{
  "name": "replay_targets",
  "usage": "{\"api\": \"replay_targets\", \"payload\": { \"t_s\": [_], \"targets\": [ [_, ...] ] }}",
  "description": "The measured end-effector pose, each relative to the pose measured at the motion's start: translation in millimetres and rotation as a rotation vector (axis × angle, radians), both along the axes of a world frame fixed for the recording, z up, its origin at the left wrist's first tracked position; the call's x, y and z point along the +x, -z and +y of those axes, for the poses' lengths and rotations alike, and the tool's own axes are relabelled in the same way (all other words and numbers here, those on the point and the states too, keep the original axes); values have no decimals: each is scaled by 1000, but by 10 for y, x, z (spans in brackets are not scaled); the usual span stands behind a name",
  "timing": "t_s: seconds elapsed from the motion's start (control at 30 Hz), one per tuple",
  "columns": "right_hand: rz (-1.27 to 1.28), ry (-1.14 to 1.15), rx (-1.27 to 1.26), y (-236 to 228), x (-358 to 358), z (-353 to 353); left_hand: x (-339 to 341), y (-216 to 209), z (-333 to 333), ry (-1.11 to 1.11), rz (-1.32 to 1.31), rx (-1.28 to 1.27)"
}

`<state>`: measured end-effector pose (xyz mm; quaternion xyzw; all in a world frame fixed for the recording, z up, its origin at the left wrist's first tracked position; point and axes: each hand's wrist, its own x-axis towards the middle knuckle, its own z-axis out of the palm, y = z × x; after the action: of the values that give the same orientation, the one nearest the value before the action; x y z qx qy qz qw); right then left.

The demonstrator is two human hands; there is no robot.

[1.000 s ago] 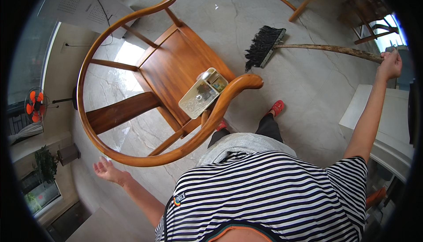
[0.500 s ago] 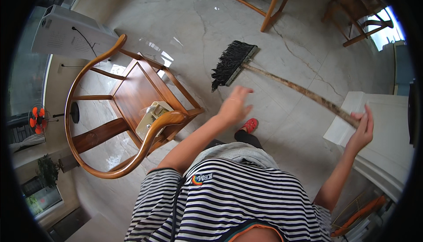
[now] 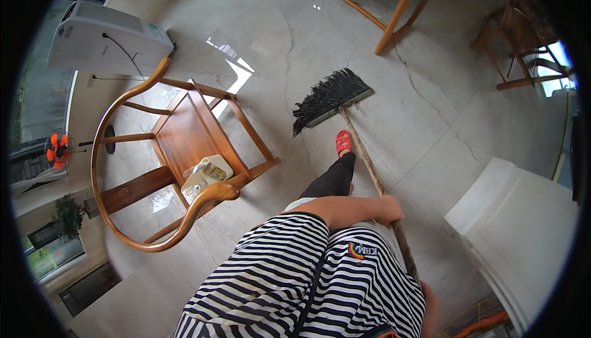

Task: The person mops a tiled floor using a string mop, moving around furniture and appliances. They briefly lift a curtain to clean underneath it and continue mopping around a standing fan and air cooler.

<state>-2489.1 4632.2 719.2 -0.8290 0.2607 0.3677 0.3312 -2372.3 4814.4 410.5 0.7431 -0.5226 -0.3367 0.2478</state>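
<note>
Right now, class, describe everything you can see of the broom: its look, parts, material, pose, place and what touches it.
The broom has a wide flat head of dark, shaggy bristles and a long, rough, brownish stick that looks like wood. It slants down from the person, its bristles resting on the pale stone floor just ahead of a red slipper. The left hand grips the stick midway; the right hand is at its upper end, low in the picture, though its grip is partly hidden.

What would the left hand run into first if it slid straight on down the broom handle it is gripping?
Probably the black broom head on the floor: the left hand grips the wooden handle, bare down to the bristles. The red shoe lies close beside that line; depth is unclear.
</note>
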Motion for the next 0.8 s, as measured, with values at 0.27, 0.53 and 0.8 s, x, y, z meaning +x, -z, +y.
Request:
{"api": "replay_targets", "payload": {
  "t_s": [0.27,0.53,0.8],
  "targets": [
    [46,-59,36,265,124,-425,-48,70,-164,-2,106,56],
    [-235,-532,77,683,1582,-322,944,123,585,-691,-204,15],
    [-410,-824,81,870,2457,321,1300,305,941,-1072,-190,108]
  ]
}}
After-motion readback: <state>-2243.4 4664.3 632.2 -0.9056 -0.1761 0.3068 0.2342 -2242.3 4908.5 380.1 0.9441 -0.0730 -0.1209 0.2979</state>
